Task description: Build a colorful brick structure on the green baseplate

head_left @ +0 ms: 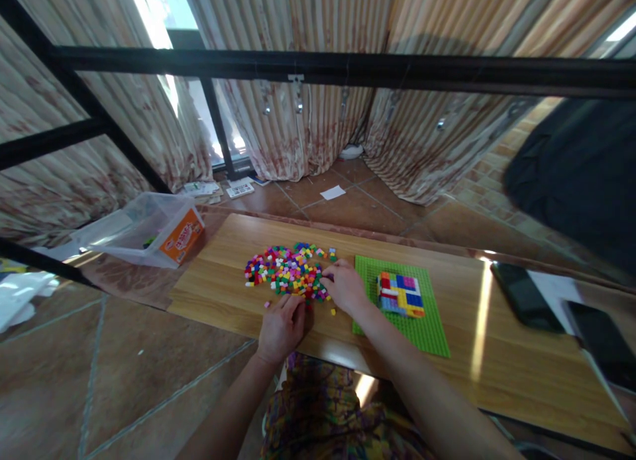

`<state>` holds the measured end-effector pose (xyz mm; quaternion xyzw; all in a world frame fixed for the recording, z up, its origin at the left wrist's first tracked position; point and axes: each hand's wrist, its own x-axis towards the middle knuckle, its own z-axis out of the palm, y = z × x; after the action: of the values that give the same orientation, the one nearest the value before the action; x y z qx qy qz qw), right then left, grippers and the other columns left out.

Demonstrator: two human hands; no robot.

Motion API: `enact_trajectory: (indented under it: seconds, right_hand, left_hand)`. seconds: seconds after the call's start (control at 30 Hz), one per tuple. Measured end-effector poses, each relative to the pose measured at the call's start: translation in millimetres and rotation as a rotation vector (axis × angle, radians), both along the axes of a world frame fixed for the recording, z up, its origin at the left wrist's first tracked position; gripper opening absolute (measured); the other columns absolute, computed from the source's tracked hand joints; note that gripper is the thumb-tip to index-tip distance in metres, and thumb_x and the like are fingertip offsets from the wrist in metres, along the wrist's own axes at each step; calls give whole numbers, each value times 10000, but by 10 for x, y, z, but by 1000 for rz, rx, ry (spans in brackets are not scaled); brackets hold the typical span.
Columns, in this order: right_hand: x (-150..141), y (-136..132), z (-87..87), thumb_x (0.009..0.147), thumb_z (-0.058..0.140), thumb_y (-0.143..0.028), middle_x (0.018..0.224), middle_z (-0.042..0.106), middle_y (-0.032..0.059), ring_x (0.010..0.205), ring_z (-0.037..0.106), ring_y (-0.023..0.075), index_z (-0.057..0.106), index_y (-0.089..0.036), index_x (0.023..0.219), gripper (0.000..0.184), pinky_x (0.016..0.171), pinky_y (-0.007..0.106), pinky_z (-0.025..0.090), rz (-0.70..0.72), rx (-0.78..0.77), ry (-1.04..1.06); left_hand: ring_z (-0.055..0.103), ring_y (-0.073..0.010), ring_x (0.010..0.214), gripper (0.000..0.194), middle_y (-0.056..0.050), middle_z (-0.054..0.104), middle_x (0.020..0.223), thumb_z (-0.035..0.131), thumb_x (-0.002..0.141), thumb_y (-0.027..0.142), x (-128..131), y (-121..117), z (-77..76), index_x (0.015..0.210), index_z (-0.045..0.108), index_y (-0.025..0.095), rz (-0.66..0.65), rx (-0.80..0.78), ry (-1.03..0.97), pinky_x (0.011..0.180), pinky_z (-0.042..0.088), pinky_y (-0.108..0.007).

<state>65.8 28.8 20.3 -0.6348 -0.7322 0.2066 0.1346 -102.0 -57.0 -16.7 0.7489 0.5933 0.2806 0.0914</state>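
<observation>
A loose heap of small multicoloured toy bricks [285,269] is spread over the wooden table. At the near edge of the heap is my left hand [281,326], its fingers bent together; whatever they hold is hidden. My right hand [346,286] reaches the heap's right side, thumb and fingertips pinched among the bricks, and I cannot make out what lies between them. Just right of that hand lies a green studded baseplate [431,327]. On it sits a low block of joined bricks [400,293] in red, yellow, blue, white and purple.
The wooden table [218,294] runs left to right. A clear plastic box [136,231] with an orange label stands beyond its left end. Two dark phone-like slabs, one a black device [527,295], lie at the right. A black metal bar [318,69] crosses before the curtains.
</observation>
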Motion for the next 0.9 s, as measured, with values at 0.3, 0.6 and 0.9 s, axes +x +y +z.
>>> enact_trajectory:
  seconds: [0.3,0.6,0.9]
  right_hand:
    - [-95,68,20,804,630,-242,1022,607,75,982,546,190,734,-215,821,109,804,283,429,-23,-37,-68]
    - [-30,-6,-101,853,617,-258,1041,580,80,1034,496,203,702,-196,861,106,904,315,424,52,105,33]
    - [-1,5,-125,842,603,-202,1005,562,85,983,512,200,697,-177,832,98,935,331,412,71,106,62]
  left_hand:
    - [636,-167,766,164,-29,676,829,469,937,256,-13,38,6,912,625,209,-24,50,-41,678,409,-287]
    - [643,-166,743,185,-38,687,817,459,935,264,-18,58,11,901,630,203,-28,95,-12,666,424,-276]
    - [660,-178,778,191,-43,706,851,465,932,266,-19,67,-1,918,645,205,-14,109,0,684,423,-294]
